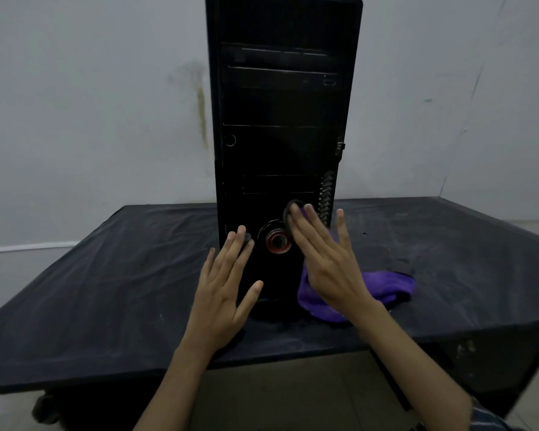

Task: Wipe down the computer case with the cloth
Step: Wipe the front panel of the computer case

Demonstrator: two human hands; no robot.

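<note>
Head view: the black computer case (282,144) stands upright on the dark table (112,275), long axis running 12 to 6 o'clock, front panel facing the camera. A purple cloth (386,286) lies bunched at the case's foot, around 4 o'clock. The right hand (325,259) has straight, spread fingers laid over the cloth's upper part against the lower front panel; whether it pinches the cloth is unclear. The left hand (223,287), fingers straight and apart, touches the panel at 8 o'clock.
</note>
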